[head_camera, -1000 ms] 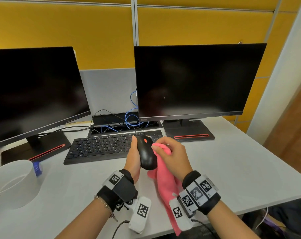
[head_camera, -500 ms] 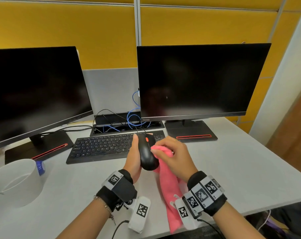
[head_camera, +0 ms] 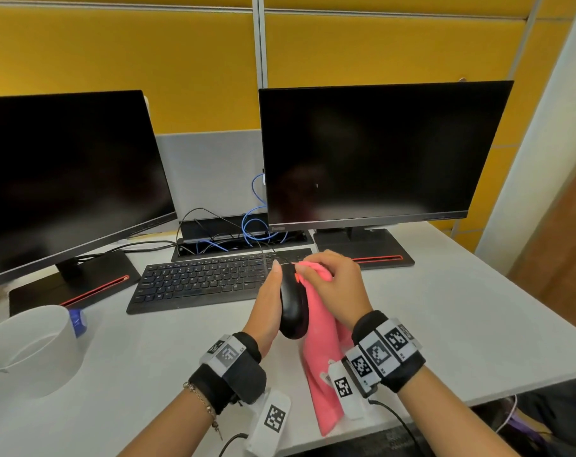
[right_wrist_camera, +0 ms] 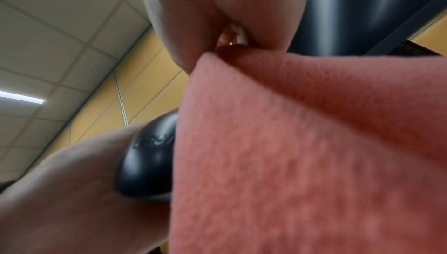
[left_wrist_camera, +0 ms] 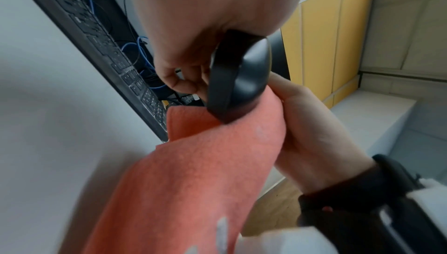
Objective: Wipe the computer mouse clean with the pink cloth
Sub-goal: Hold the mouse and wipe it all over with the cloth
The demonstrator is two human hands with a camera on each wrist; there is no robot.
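Observation:
My left hand [head_camera: 266, 303] holds the black computer mouse [head_camera: 292, 303] off the desk, fingers curled round its left side. The mouse [left_wrist_camera: 238, 78] shows its rear end and underside in the left wrist view. My right hand [head_camera: 332, 285] grips a bunched part of the pink cloth [head_camera: 321, 354] and presses it against the front right of the mouse, covering its wheel. The cloth [left_wrist_camera: 193, 172] hangs down below the mouse to the desk edge. In the right wrist view the cloth [right_wrist_camera: 302, 153] fills most of the picture beside the mouse [right_wrist_camera: 147, 160].
A black keyboard [head_camera: 200, 280] lies just behind the hands. Two dark monitors [head_camera: 379, 153] [head_camera: 62, 179] stand on the white desk [head_camera: 461, 308], with cables [head_camera: 247, 232] between them. A white tape roll [head_camera: 32, 347] sits at the left. The desk's front edge is near my wrists.
My right hand with the cloth has slid forward along the mouse, from its right side up over the wheel. The left hand keeps the same hold.

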